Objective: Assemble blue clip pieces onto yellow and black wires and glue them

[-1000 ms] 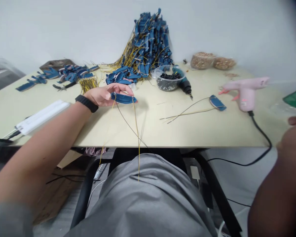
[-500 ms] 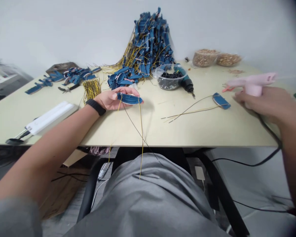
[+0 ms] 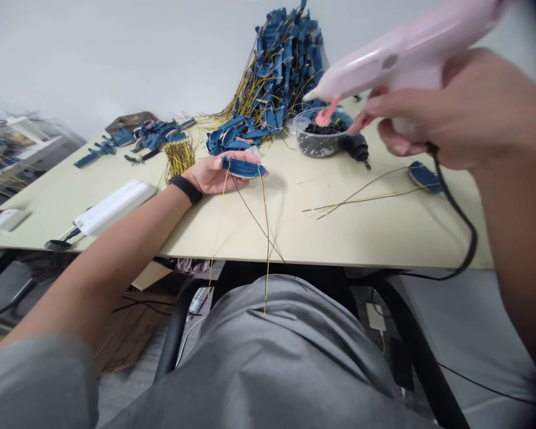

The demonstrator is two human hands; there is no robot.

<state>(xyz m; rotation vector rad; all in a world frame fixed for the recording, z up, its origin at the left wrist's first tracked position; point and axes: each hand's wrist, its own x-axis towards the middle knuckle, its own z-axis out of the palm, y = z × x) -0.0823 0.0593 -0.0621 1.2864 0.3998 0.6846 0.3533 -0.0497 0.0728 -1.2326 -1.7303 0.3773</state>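
Observation:
My left hand (image 3: 214,173) lies palm up on the beige table (image 3: 384,232) and holds a blue strip piece (image 3: 243,168) in its fingers. Yellow and black wires (image 3: 264,238) trail from that piece over the table's front edge onto my lap. My right hand (image 3: 446,107) grips a pink glue gun (image 3: 397,56) raised above the table, nozzle pointing left toward the left hand. Its black cord (image 3: 462,238) loops down over the table edge.
A tall heap of blue pieces with yellow wires (image 3: 281,65) leans on the back wall. A clear bowl of dark bits (image 3: 319,140) and a dark tool (image 3: 357,149) stand nearby. Another blue piece with wires (image 3: 422,177) lies right. A white strip (image 3: 114,205) and more blue pieces (image 3: 147,134) lie left.
My right hand reached the glue gun on the table, took hold of it, and lifted it up and to the left. The left hand has kept hold of the blue piece.

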